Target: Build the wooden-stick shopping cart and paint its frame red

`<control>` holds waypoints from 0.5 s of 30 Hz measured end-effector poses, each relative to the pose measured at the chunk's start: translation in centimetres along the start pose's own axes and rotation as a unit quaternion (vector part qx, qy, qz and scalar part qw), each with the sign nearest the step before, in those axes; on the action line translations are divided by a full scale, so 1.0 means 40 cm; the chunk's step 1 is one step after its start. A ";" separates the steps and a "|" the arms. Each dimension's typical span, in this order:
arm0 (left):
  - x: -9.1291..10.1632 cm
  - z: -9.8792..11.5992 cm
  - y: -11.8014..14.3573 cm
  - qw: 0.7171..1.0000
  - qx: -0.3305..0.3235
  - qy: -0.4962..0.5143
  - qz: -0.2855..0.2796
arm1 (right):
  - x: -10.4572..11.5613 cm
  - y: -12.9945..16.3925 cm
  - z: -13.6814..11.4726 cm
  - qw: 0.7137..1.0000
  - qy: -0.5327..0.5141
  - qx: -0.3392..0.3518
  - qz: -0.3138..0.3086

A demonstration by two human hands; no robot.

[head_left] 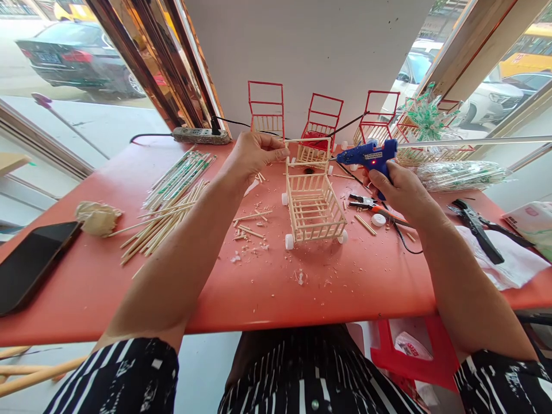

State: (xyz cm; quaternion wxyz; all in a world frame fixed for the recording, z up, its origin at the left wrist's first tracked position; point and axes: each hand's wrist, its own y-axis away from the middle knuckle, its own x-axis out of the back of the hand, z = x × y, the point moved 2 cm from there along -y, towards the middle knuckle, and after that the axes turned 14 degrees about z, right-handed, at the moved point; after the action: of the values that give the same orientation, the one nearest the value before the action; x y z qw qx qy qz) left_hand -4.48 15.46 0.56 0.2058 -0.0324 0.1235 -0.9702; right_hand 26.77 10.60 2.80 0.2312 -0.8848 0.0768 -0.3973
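Note:
A small cart made of wooden sticks (317,231), with white wheels, stands on the red table in front of me. My left hand (259,150) pinches the upper left corner of its tall handle frame. In my right hand (399,187) is a blue glue gun (366,155), its small red light on and a long clear glue stick (466,141) reaching out of its back. The gun's nozzle points left, close to the right side of the handle frame; whether it touches I cannot tell. Beneath that hand lie orange-handled pliers (364,201) and a white round cap (378,219).
Bundles of wooden sticks (166,230) and a black phone (37,264) lie on the left. Several red-framed carts (266,103) line the wall beside a power strip (202,135). Black cutters (478,233) rest on white tissue at right. Stick scraps (250,230) litter the red table (259,305).

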 end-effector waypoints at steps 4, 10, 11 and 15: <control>-0.001 0.011 0.007 1.000 0.006 -0.018 0.007 | 0.004 0.000 -0.002 1.000 0.014 0.002 -0.002; -0.001 0.009 0.006 1.000 -0.003 -0.025 0.005 | 0.004 0.001 0.002 1.000 0.004 0.014 -0.004; 0.000 0.008 0.005 1.000 -0.006 -0.026 0.004 | 0.001 0.001 0.005 1.000 -0.005 0.016 -0.002; 0.001 0.006 0.005 1.000 -0.007 -0.023 0.005 | -0.012 -0.002 0.015 0.999 -0.036 0.026 0.004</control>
State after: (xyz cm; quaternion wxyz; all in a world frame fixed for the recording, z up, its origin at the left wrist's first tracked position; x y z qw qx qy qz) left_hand -4.40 15.20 0.73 0.2130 -0.0558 0.1254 -0.9674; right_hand 26.89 11.04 2.19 0.2584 -0.8920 0.0614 -0.3659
